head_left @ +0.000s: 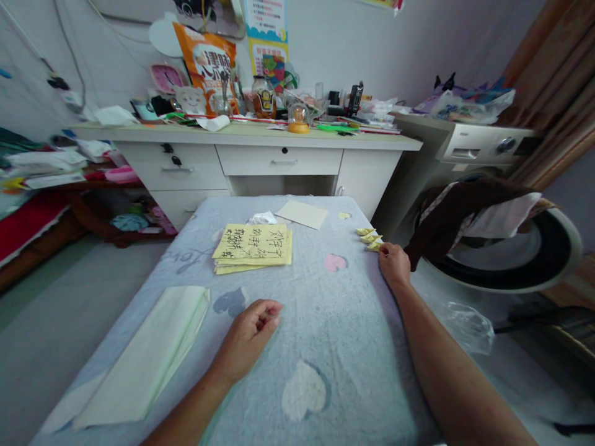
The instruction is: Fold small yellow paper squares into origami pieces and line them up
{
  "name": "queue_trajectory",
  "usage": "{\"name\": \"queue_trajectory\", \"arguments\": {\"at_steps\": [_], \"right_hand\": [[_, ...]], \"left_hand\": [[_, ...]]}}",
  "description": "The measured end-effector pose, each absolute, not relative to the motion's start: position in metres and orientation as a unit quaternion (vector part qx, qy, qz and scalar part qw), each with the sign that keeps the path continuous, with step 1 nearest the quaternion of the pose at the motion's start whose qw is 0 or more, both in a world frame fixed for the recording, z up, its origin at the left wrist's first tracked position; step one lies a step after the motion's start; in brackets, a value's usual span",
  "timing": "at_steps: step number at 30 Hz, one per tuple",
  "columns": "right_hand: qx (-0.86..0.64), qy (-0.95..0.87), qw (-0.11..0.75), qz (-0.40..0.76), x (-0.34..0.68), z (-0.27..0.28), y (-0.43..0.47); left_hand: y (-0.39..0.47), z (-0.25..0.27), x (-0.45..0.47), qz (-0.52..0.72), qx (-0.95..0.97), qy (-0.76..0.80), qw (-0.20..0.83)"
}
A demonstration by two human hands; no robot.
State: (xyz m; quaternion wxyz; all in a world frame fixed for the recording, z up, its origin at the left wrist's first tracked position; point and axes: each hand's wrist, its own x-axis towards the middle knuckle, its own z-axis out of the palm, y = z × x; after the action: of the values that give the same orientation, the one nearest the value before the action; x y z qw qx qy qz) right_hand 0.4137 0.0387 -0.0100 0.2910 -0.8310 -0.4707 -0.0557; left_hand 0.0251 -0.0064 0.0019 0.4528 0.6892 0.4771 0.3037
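My right hand (395, 265) is at the right edge of the cloth-covered table, its fingers closed on the nearest of several small folded yellow paper pieces (369, 236) lying in a row. My left hand (253, 334) rests over the middle of the cloth, fingers curled loosely together, with nothing visible in them. Beyond it lies a stack of yellow paper sheets (253, 244) with black handwriting on top. A folded pale green sheet (149, 353) lies to the left of my left forearm.
Behind the stack are a cream card (302, 214) and a crumpled white tissue (263, 218). A cluttered white desk (279, 160) stands at the far side. To the right, a washing machine (469, 145) has its door open with dark clothing hanging out. A clear plastic bag (469, 325) lies below.
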Motion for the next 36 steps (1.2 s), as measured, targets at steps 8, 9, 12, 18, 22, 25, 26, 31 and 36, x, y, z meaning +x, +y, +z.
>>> {"name": "queue_trajectory", "arguments": {"at_steps": [8,9,12,18,22,25,26,31,36], "right_hand": [[-0.807,-0.379,0.45,-0.049,0.433,0.0,0.036],[-0.801,-0.362,0.475,-0.049,0.436,0.003,0.036],[-0.774,-0.335,0.536,-0.034,0.437,0.016,0.035],[-0.673,-0.409,0.601,0.137,0.389,0.046,0.038],[-0.627,-0.571,0.469,0.244,0.332,0.059,0.043],[-0.599,-0.69,0.348,0.207,0.286,0.06,0.05],[-0.591,-0.72,0.319,0.174,0.271,0.059,0.053],[-0.575,-0.79,0.204,0.051,0.216,0.044,0.076],[-0.571,-0.801,0.178,0.032,0.189,0.024,0.101]], "left_hand": [[-0.007,0.001,0.025,0.307,0.684,0.475,0.461],[-0.007,0.001,0.025,0.311,0.683,0.474,0.461],[-0.007,0.0,0.025,0.318,0.682,0.472,0.46],[-0.006,0.0,0.026,0.327,0.682,0.472,0.453],[-0.004,0.0,0.025,0.333,0.679,0.485,0.439],[-0.002,-0.002,0.022,0.349,0.668,0.494,0.434],[-0.001,-0.003,0.021,0.355,0.663,0.497,0.433],[0.001,-0.006,0.019,0.367,0.657,0.503,0.426],[0.002,-0.009,0.019,0.364,0.661,0.501,0.424]]}}
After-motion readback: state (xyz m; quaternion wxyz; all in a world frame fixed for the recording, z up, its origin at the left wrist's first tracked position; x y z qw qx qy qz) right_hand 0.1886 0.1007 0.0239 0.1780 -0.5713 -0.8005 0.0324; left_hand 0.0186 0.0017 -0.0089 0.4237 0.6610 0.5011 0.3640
